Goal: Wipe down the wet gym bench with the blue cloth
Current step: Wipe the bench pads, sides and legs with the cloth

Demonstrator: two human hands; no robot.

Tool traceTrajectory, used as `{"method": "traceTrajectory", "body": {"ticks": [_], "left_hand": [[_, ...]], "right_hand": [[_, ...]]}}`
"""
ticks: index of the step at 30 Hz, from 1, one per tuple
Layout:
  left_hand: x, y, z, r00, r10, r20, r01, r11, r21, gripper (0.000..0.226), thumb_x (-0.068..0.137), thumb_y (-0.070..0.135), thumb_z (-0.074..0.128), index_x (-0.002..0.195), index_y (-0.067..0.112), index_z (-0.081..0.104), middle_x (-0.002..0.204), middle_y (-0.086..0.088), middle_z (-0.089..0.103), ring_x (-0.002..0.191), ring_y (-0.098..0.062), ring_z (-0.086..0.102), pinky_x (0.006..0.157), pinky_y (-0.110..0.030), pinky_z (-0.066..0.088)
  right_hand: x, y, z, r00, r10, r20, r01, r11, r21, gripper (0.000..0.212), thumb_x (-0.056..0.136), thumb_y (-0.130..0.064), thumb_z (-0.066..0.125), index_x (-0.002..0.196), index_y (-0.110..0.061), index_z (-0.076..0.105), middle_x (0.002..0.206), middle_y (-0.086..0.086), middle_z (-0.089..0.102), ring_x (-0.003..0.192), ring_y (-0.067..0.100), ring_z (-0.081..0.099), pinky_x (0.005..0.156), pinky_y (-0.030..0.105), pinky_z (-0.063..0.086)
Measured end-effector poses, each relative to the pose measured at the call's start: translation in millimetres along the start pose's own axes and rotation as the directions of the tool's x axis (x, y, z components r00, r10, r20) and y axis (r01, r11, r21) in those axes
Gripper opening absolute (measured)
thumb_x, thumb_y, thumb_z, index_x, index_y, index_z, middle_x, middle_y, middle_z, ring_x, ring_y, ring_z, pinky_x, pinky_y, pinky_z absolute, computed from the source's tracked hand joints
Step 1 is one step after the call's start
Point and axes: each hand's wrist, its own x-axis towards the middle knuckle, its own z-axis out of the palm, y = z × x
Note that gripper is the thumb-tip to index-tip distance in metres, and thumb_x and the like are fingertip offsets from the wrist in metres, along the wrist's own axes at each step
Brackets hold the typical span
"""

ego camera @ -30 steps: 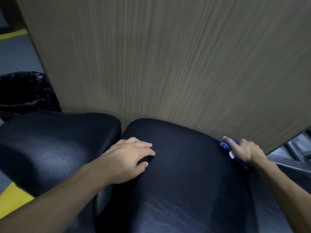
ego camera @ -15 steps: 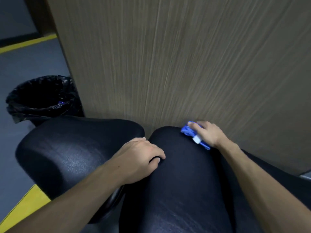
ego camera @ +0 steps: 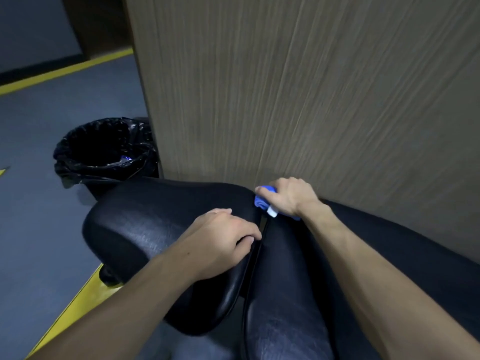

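Observation:
The gym bench has two black padded parts: a seat pad (ego camera: 145,229) on the left and a longer back pad (ego camera: 291,294) on the right, with a narrow gap between them. My right hand (ego camera: 288,197) presses the bunched blue cloth (ego camera: 262,200), which has a small white tag, onto the far end of the pads by the gap, close to the wall. My left hand (ego camera: 226,239) rests flat on the seat pad's right edge, fingers curled over the gap, holding nothing.
A wood-grain wall panel (ego camera: 311,94) rises directly behind the bench. A bin lined with a black bag (ego camera: 104,152) stands on the grey floor at the left. Yellow floor lines (ego camera: 65,72) run along the back and lower left.
My right hand has slid the cloth leftward along the bench's far edge, from the right end to the gap. My left hand has stayed on the pad. The view has swung left.

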Motion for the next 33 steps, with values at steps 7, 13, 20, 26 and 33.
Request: {"method": "traceTrajectory", "body": {"ticks": [7, 13, 20, 26, 33], "left_hand": [[-26.4, -22.1, -21.6, 0.989, -0.110, -0.095, 0.107, 0.994, -0.034, 0.027, 0.093, 0.040, 0.043, 0.112, 0.042, 0.063, 0.068, 0.034, 0.052, 0.077, 0.001, 0.056, 0.098, -0.038, 0.049], [-51.9, -44.4, -26.1, 0.976, -0.154, -0.156, 0.146, 0.987, -0.063, 0.025, 0.094, 0.040, 0.048, 0.112, 0.042, 0.065, 0.063, 0.038, 0.049, 0.073, 0.007, 0.048, 0.091, -0.033, 0.050], [-68.2, -73.9, -33.5, 0.938, -0.269, -0.219, 0.256, 0.963, -0.085, 0.030, 0.089, 0.046, 0.041, 0.111, 0.046, 0.060, 0.099, 0.031, 0.068, 0.097, 0.002, 0.061, 0.093, -0.033, 0.050], [-84.2, -103.5, -44.8, 0.902, -0.359, -0.242, 0.357, 0.933, -0.053, 0.025, 0.094, 0.038, 0.047, 0.113, 0.042, 0.063, 0.109, 0.026, 0.069, 0.104, -0.001, 0.061, 0.090, -0.030, 0.049], [-117.9, -151.4, -64.0, 0.576, -0.657, -0.486, 0.663, 0.724, -0.191, 0.020, 0.088, 0.022, 0.054, 0.099, 0.036, 0.063, 0.091, 0.013, 0.074, 0.089, -0.025, 0.067, 0.070, -0.035, 0.052]], "right_hand": [[-16.8, -15.1, 7.4, 0.976, 0.096, -0.197, -0.013, 0.923, 0.385, 0.040, 0.081, -0.044, 0.049, 0.055, -0.014, 0.043, 0.051, -0.001, 0.050, 0.058, 0.023, 0.048, 0.055, 0.034, 0.034], [-13.2, -45.2, 4.8, 0.846, 0.503, -0.175, -0.045, 0.395, 0.918, 0.037, 0.087, -0.044, 0.049, 0.064, -0.017, 0.060, 0.069, -0.002, 0.063, 0.076, 0.022, 0.058, 0.073, 0.039, 0.047], [10.4, -89.8, 12.6, 0.993, 0.114, 0.034, -0.119, 0.948, 0.294, 0.080, 0.084, -0.083, 0.028, 0.127, -0.023, 0.058, 0.129, 0.010, 0.062, 0.121, 0.035, 0.056, 0.098, 0.044, 0.043], [52.8, -150.6, -0.2, 0.980, 0.072, 0.186, -0.093, 0.990, 0.107, 0.078, 0.085, -0.073, 0.030, 0.131, -0.016, 0.059, 0.135, 0.015, 0.060, 0.121, 0.036, 0.056, 0.094, 0.039, 0.040], [63.5, -294.1, 25.7, 0.939, -0.325, 0.111, 0.316, 0.944, 0.094, 0.066, 0.088, -0.070, 0.034, 0.127, -0.024, 0.062, 0.131, 0.012, 0.063, 0.120, 0.034, 0.057, 0.090, 0.041, 0.041]]}}
